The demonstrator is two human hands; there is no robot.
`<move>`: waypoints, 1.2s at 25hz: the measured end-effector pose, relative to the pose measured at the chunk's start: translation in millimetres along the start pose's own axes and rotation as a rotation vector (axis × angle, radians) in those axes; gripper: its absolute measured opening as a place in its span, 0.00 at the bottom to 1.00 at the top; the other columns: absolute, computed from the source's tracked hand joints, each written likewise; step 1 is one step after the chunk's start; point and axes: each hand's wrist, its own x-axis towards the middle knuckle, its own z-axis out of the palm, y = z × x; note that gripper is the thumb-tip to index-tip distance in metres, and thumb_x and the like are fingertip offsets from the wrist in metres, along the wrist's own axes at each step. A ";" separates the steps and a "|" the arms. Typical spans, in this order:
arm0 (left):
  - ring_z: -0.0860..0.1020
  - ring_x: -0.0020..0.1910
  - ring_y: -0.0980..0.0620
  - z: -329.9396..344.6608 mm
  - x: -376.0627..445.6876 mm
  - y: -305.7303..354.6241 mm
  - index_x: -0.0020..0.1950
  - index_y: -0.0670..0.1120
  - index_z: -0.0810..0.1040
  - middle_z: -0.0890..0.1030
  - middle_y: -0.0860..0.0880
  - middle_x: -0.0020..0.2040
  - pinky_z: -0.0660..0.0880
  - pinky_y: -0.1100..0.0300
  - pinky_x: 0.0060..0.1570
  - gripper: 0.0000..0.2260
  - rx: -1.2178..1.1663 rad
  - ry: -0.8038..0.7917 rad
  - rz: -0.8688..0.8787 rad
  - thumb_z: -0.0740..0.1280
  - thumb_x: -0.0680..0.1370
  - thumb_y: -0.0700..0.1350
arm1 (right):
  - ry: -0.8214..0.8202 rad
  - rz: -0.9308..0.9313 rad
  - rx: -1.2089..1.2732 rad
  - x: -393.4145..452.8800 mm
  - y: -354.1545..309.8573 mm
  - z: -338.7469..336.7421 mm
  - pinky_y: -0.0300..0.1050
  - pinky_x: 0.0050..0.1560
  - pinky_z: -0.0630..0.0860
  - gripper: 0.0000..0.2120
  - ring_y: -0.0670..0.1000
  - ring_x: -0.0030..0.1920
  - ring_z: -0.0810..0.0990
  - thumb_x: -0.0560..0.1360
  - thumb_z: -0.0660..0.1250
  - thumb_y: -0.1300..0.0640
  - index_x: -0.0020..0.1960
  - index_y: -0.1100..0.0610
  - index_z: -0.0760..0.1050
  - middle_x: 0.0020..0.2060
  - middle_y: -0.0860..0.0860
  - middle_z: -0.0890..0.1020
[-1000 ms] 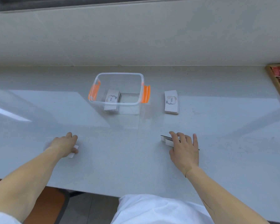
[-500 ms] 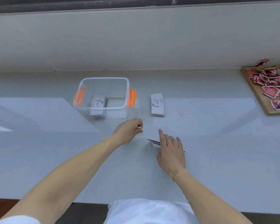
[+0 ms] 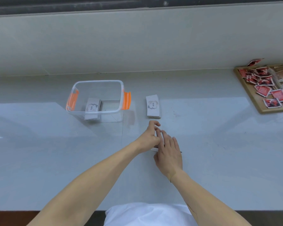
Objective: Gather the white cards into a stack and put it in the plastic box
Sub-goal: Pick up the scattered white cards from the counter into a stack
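A clear plastic box (image 3: 97, 82) with orange clips stands at the middle left, and a stack of white cards (image 3: 92, 108) lies inside it. A second stack of white "love" cards (image 3: 153, 106) lies on the table right of the box. Nearer to me a small pile of cards (image 3: 154, 148) lies mostly hidden under my hands. My right hand (image 3: 169, 152) rests flat on that pile with its fingers spread. My left hand (image 3: 149, 137) touches the pile's left end, fingers curled around a small white card that barely shows.
A wooden tray (image 3: 252, 97) with several red and white packets sits at the far right edge. A pale wall runs along the back of the grey table (image 3: 39, 144). The table's near edge is just in front of my body.
My left hand has travelled from the far left, where it lay on a single white card, across to the pile under my right hand. My right hand stayed on the pile. The view shifted right.
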 end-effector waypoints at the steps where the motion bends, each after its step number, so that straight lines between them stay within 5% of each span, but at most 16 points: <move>1: 0.74 0.46 0.48 1.3 0.4 2.4 0.65 0.52 0.58 0.68 0.44 0.63 0.72 0.60 0.46 0.24 -0.080 0.023 -0.008 0.59 0.74 0.33 | 0.008 -0.008 -0.019 -0.5 -0.8 0.2 0.56 0.76 0.54 0.35 0.58 0.71 0.64 0.72 0.65 0.57 0.76 0.59 0.55 0.73 0.57 0.65; 6: 0.74 0.47 0.48 3.1 1.3 -2.8 0.67 0.50 0.64 0.70 0.46 0.62 0.72 0.60 0.45 0.26 -0.281 0.226 -0.080 0.61 0.72 0.30 | 0.019 0.003 0.006 0.6 -1.3 -1.8 0.56 0.70 0.65 0.20 0.57 0.52 0.77 0.75 0.67 0.57 0.66 0.56 0.70 0.51 0.52 0.79; 10: 0.75 0.48 0.50 -12.8 -5.5 -25.7 0.60 0.45 0.73 0.77 0.46 0.52 0.73 0.60 0.45 0.19 -0.205 0.501 0.008 0.59 0.73 0.30 | 0.060 -0.006 0.008 1.2 -0.2 -2.4 0.53 0.53 0.76 0.07 0.59 0.38 0.76 0.71 0.72 0.60 0.48 0.57 0.77 0.36 0.53 0.79; 13: 0.76 0.52 0.50 -27.5 -14.3 -49.1 0.56 0.44 0.76 0.79 0.47 0.51 0.72 0.59 0.52 0.15 -0.219 0.519 -0.039 0.59 0.74 0.31 | 0.063 -0.012 -0.003 1.6 -0.6 -0.6 0.52 0.52 0.77 0.06 0.59 0.37 0.76 0.70 0.72 0.60 0.45 0.58 0.77 0.35 0.54 0.78; 18: 0.76 0.56 0.49 -2.9 -23.0 -55.8 0.55 0.44 0.77 0.80 0.45 0.52 0.71 0.64 0.52 0.15 -0.314 0.296 -0.086 0.57 0.74 0.32 | 0.036 0.015 -0.001 2.1 -3.0 -5.0 0.51 0.45 0.78 0.10 0.58 0.35 0.77 0.66 0.76 0.59 0.40 0.59 0.75 0.33 0.53 0.78; 21: 0.75 0.58 0.53 15.3 -22.9 -55.9 0.58 0.45 0.76 0.77 0.47 0.57 0.69 0.67 0.55 0.18 -0.167 0.231 -0.023 0.60 0.70 0.33 | 0.010 0.037 0.038 2.8 -1.5 -9.8 0.52 0.41 0.77 0.14 0.58 0.35 0.77 0.65 0.78 0.56 0.39 0.59 0.74 0.32 0.54 0.77; 26: 0.75 0.54 0.55 20.1 -20.9 -63.6 0.57 0.48 0.75 0.76 0.50 0.55 0.67 0.75 0.50 0.15 0.188 0.160 0.079 0.70 0.71 0.39 | -0.016 0.013 0.061 4.0 1.8 -3.3 0.56 0.64 0.71 0.07 0.60 0.43 0.77 0.72 0.70 0.59 0.47 0.60 0.75 0.39 0.55 0.79; 30: 0.76 0.53 0.51 22.2 -18.8 -66.9 0.56 0.47 0.75 0.76 0.49 0.54 0.70 0.61 0.53 0.09 0.281 0.193 0.136 0.67 0.76 0.39 | -0.098 -0.031 0.046 8.0 14.9 -6.0 0.52 0.64 0.66 0.10 0.58 0.51 0.74 0.75 0.61 0.63 0.55 0.56 0.72 0.47 0.52 0.78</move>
